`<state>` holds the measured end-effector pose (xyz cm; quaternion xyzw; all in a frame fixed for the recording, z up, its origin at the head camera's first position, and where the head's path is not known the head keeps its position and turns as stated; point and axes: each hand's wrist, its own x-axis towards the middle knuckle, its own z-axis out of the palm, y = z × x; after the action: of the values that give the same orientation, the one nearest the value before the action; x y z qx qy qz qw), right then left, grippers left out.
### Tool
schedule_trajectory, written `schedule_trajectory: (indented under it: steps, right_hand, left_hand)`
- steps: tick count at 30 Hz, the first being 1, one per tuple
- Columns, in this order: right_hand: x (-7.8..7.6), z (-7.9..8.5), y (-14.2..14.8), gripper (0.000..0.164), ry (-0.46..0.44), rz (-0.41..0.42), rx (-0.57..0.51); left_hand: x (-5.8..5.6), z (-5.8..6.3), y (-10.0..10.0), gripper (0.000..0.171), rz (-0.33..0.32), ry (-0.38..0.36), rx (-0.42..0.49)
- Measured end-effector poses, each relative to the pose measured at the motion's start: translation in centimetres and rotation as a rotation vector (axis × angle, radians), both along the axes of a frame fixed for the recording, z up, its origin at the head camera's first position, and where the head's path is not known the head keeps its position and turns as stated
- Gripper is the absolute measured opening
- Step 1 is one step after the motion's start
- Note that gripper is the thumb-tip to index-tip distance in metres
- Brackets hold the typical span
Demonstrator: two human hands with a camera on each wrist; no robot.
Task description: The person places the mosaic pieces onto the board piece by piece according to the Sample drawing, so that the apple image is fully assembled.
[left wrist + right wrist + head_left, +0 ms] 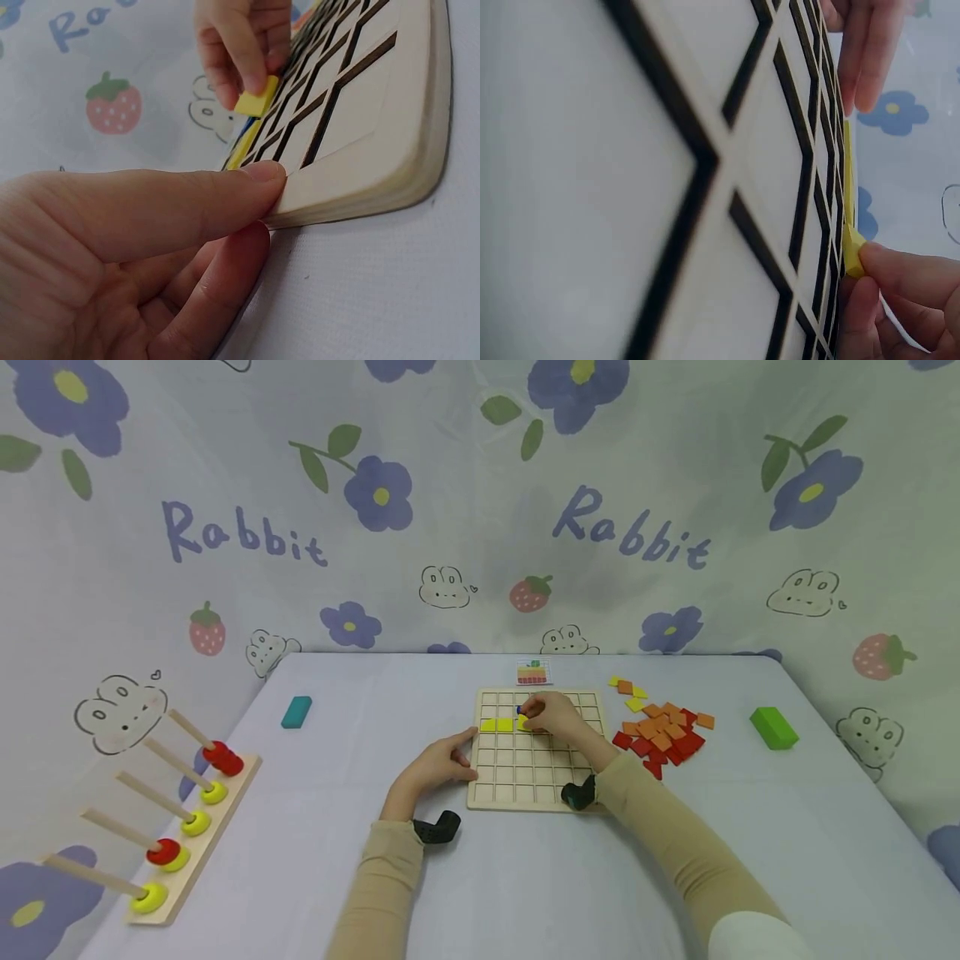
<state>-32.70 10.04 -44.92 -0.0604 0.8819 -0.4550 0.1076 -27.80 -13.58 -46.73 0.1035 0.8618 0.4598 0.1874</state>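
A wooden grid board [525, 771] lies flat on the table. My left hand [437, 763] grips its left edge; in the left wrist view the thumb [187, 206] lies on top of the rim with a finger against its side. Over the upper middle of the grid, my right hand [557, 717] pinches a yellow square tile [257, 97] between thumb and fingertips. The tile is tilted, with its lower edge at the grid. Yellow tiles [497, 725] fill cells left of it in the same row. A small blue piece [519, 710] shows beside the right fingertips, partly hidden.
Right of the board lies a loose pile of orange and red tiles [660, 731], with several yellow ones [636, 703] behind. A picture card [533, 672] is beyond the board. A green block [774, 728], a teal block [297, 712] and a peg stand with rings [198, 843] stand farther out.
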Motion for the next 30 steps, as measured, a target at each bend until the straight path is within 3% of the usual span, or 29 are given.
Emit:
schedule_trajectory:
  steps: [8, 16, 22, 30]
  right_hand:
    - [0.2, 0.0, -0.4, 0.01, 0.084, 0.039, 0.129]
    - [0.0, 0.0, 0.5, 0.022, 0.015, -0.002, 0.037]
    - [-0.3, 0.3, 4.1, 0.031, 0.022, -0.016, -0.083]
    - [-0.1, 0.3, 10.5, 0.04, -0.015, -0.201, -0.191]
  left_hand:
    - [0.1, 0.1, 0.0, 0.082, 0.004, -0.003, 0.0]
    - [0.1, 0.1, 0.0, 0.082, 0.008, -0.005, 0.002]
    - [-0.1, -0.1, 0.0, 0.081, -0.004, -0.006, 0.004]
    - [-0.1, 0.0, 0.0, 0.082, -0.005, -0.008, 0.003]
